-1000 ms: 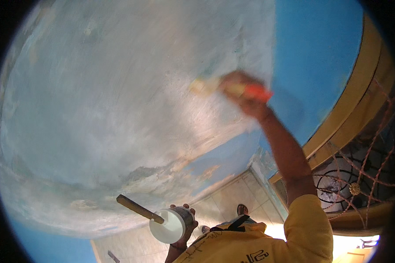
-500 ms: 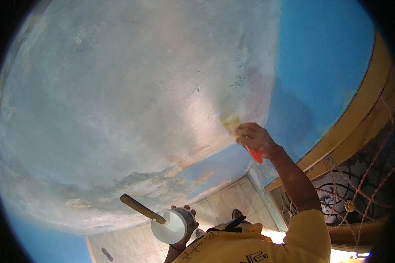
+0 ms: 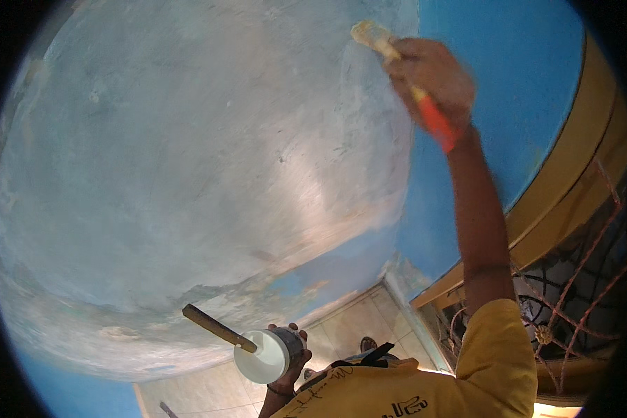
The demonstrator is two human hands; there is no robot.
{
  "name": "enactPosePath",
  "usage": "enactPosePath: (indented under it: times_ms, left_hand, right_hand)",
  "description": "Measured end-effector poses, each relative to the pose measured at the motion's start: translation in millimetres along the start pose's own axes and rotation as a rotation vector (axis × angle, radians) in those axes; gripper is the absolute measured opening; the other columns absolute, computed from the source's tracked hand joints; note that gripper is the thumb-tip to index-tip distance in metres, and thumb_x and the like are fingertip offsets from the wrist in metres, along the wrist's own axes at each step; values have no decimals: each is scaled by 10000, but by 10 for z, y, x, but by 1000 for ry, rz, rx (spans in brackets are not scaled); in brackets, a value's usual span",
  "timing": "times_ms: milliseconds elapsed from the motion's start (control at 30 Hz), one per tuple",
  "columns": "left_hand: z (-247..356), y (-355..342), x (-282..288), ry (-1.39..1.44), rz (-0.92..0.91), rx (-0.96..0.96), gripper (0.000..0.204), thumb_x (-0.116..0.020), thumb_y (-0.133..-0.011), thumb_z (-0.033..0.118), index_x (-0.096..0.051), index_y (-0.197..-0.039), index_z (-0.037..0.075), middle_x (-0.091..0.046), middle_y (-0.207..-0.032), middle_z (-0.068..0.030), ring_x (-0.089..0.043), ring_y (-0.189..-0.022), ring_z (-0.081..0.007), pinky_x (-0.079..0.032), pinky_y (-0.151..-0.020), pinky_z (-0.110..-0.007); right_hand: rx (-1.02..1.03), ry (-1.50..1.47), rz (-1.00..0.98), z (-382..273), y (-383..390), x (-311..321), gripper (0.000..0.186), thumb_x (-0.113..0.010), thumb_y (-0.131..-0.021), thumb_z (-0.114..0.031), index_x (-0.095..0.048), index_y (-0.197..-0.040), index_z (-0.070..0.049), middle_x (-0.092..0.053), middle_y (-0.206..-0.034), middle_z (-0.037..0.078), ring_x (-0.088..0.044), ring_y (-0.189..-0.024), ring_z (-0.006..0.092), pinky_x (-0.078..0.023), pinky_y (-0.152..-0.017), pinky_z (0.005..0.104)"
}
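Note:
My right hand point(image 3: 435, 83) is raised high against the wall, its fingers wrapped round a paintbrush point(image 3: 439, 124) with a red-ended handle. The brush's pale, yellowish bristles meet the grey, patchy wall point(image 3: 188, 160), close to where it borders a bright blue painted stretch point(image 3: 494, 90). Low down near my body, my left hand point(image 3: 299, 352) grips a white tub point(image 3: 285, 355) from its far side. A flat wooden stick point(image 3: 217, 326) stands in the tub and leans out over its rim; white stuff shows inside.
To the right, a tan window frame point(image 3: 557, 181) curves round an opening with a rope-like grille point(image 3: 571, 313). Below are a tiled floor point(image 3: 359, 320) and my foot in a sandal point(image 3: 368, 343). A thin dark piece point(image 3: 167, 409) lies on the floor at lower left.
My right hand has swept the paintbrush upward along the wall, and the arm is now stretched out. The tub in my left hand has stayed nearly in place.

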State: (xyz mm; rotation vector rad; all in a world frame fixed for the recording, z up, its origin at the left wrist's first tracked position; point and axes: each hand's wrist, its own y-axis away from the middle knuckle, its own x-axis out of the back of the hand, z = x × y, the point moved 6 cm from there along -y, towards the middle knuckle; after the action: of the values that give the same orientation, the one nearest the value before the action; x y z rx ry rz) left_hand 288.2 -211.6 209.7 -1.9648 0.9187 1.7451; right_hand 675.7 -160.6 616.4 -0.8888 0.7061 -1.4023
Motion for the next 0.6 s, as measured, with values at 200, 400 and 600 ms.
enactPosePath:
  times_ms: [200, 400, 600]
  left_hand:
    - [-73, -71, -66, -10, 20, 27, 443, -567, -949, 469, -590, -1328, 239, -504, -1361, -190, -444, -1306, -409, -472, -862, -572]
    - [-22, -15, -27, 13, 21, 5, 438, -570, -939, 449, -581, -1336, 263, -473, -1413, -167, -416, -1329, -387, -441, -884, -630]
    - [-31, -18, -24, -26, 11, -16, 458, -568, -949, 441, -551, -1374, 272, -450, -1429, -161, -404, -1337, -384, -461, -863, -640]
  right_hand:
    - [-157, -539, -173, -1518, 712, -458, 259, -749, -707, -128, -684, -958, -146, -647, -1180, 73, -623, -1079, 237, -556, -870, 366]
    - [-418, -530, -109, -680, 827, -343, 118, -654, -913, -174, -665, -1001, -95, -652, -1015, 68, -628, -989, 202, -532, -875, 333]
    - [-379, 367, -407, -782, 1694, -651, 218, -561, -998, -175, -592, -1152, -24, -611, -1025, 77, -588, -961, 189, -491, -919, 332]
